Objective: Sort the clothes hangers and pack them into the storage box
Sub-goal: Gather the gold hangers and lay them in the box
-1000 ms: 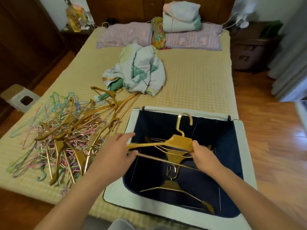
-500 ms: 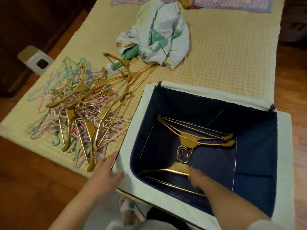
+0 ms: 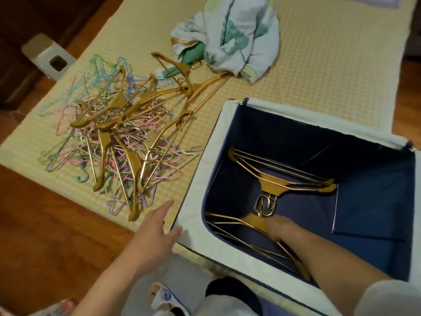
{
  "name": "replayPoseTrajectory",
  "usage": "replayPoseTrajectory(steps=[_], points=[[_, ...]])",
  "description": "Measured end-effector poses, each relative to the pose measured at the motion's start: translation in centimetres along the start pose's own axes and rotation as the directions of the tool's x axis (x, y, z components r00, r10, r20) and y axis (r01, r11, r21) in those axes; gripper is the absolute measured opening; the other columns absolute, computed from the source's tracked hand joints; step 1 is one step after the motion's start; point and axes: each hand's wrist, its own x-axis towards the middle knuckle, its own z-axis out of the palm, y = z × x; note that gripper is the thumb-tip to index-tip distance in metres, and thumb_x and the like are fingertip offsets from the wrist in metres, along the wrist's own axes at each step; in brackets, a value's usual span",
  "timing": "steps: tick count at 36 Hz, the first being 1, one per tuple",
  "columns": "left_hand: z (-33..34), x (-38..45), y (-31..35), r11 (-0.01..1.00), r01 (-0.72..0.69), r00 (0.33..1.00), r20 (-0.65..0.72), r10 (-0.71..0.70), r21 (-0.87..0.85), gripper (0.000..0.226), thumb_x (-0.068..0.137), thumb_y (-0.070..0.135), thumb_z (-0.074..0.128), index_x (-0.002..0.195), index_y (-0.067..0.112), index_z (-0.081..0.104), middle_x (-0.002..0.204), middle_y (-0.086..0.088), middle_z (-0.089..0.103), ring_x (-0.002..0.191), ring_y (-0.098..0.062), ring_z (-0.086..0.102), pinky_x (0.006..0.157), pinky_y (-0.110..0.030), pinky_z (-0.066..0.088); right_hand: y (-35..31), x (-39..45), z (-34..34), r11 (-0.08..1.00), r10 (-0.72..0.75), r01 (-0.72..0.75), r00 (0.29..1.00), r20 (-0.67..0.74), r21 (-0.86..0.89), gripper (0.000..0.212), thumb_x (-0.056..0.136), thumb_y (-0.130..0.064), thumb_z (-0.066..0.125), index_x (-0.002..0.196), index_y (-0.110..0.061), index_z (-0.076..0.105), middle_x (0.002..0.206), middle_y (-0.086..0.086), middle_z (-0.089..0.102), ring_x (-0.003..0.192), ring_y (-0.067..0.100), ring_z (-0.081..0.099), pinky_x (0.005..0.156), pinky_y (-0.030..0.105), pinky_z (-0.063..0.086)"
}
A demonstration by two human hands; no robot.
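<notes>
A navy-lined storage box with a white rim (image 3: 196, 190) stands open on the yellow mattress (image 3: 319, 76). On its floor lie gold hangers: a far set (image 3: 273, 185) and a near set (image 3: 250, 221), hooks meeting in the middle. My right hand (image 3: 281, 229) reaches down inside and touches the near set at its neck; blur hides whether its fingers grip. My left hand (image 3: 157, 231) hovers with spread fingers just outside the box's near left corner. Left of the box sprawls a tangled pile of thin coloured wire hangers (image 3: 95, 142) with several gold hangers (image 3: 159, 94) on top.
A crumpled white and green cloth (image 3: 230, 35) lies beyond the pile, over one gold hanger's end. A small white box with a hole (image 3: 49, 57) sits on the wooden floor at the left. My slippered foot (image 3: 164, 297) shows at the bottom edge.
A second ago both hands held a gold hanger above the box. My right hand has since carried it down to the box floor, and my left hand let go and moved outside the left rim.
</notes>
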Motion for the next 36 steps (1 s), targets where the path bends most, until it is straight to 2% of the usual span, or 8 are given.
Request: replayPoseTrajectory(steps=[3,7,12,15,17,22,28,36], points=[[-1.3,-0.6,-1.2,0.997,-0.018,1.000,-0.002,0.018,-0.075,0.064,0.101,0.041,0.057,0.156,0.044,0.026,0.156,0.011,0.035,0.122,-0.006,0.048,0.095,-0.030,0.046,-0.6,-2.0,-2.3,0.988,0.024,-0.014,0.997,-0.067,0.152,0.030,0.097,-0.016,0.045,0.122,-0.012,0.062,0.127,0.013,0.064,0.111,0.031,0.063,0.081,0.031,0.047],[-4.0,-1.9,-4.8,0.981,-0.029,0.999,0.013,0.032,-0.191,0.057,0.100,0.041,0.059,0.151,0.046,0.035,0.144,0.016,0.045,0.119,-0.002,0.054,0.083,-0.024,0.046,-3.5,-7.2,-6.6,0.947,0.067,0.020,0.963,-0.259,0.319,0.016,0.103,-0.025,0.047,0.099,-0.020,0.061,0.101,0.004,0.063,0.089,0.022,0.057,0.074,0.027,0.040],[-8.2,-3.1,-12.0,0.952,-0.045,0.998,0.036,0.059,-0.302,0.038,0.097,0.038,0.065,0.134,0.043,0.058,0.129,0.014,0.062,0.108,-0.002,0.063,0.090,-0.029,0.052,-10.1,-14.8,-11.4,0.854,0.195,0.202,0.731,-0.654,0.480,0.015,0.102,-0.029,0.049,0.092,-0.022,0.058,0.092,0.005,0.062,0.080,0.023,0.051,0.073,0.033,0.039],[-10.8,-3.4,-17.3,0.945,-0.061,0.997,0.035,0.076,-0.320,0.029,0.091,0.044,0.067,0.120,0.047,0.064,0.116,0.012,0.070,0.102,-0.009,0.069,0.098,-0.039,0.054,-16.9,-19.6,-13.0,0.843,0.212,0.291,0.595,-0.775,0.453,0.021,0.102,-0.029,0.045,0.090,-0.020,0.059,0.086,0.000,0.060,0.076,0.019,0.053,0.066,0.033,0.038],[-13.1,-4.2,-21.2,0.944,-0.043,0.997,0.040,0.059,-0.328,0.023,0.092,0.041,0.066,0.115,0.046,0.064,0.111,0.011,0.072,0.100,-0.011,0.069,0.097,-0.040,0.055,-22.8,-21.9,-12.8,0.825,0.195,0.350,0.561,-0.805,0.444,0.023,0.102,-0.030,0.046,0.082,-0.025,0.055,0.080,-0.004,0.059,0.071,0.012,0.053,0.059,0.032,0.036],[-18.9,-6.3,-30.4,0.917,-0.014,1.000,-0.003,0.014,-0.399,0.016,0.098,0.029,0.064,0.112,0.034,0.067,0.113,0.009,0.073,0.097,-0.012,0.072,0.098,-0.040,0.056,-36.8,-22.7,-8.2,0.802,0.081,0.397,0.668,-0.740,0.446,0.017,0.098,-0.027,0.052,0.089,-0.018,0.063,0.087,0.000,0.066,0.084,0.023,0.060,0.075,0.038,0.049],[-22.6,-7.9,-35.7,0.800,-0.005,0.991,-0.112,-0.077,-0.600,0.018,0.098,0.018,0.064,0.115,0.023,0.068,0.108,0.000,0.074,0.094,-0.017,0.074,0.075,-0.026,0.058,-45.1,-21.2,-3.0,0.774,0.019,0.335,0.836,-0.548,0.538,0.019,0.096,-0.026,0.054,0.081,-0.021,0.064,0.079,-0.002,0.069,0.076,0.018,0.065,0.074,0.038,0.054],[-27.4,-5.3,-40.7,0.712,-0.003,0.979,-0.148,-0.142,-0.702,0.018,0.095,0.018,0.068,0.111,0.025,0.071,0.096,-0.003,0.077,0.089,-0.018,0.076,0.083,-0.035,0.060,-50.7,-17.7,-8.9,0.773,0.033,0.331,0.832,-0.554,0.542,0.027,0.095,-0.024,0.055,0.074,-0.009,0.063,0.075,0.011,0.070,0.075,0.029,0.066,0.073,0.044,0.054]])
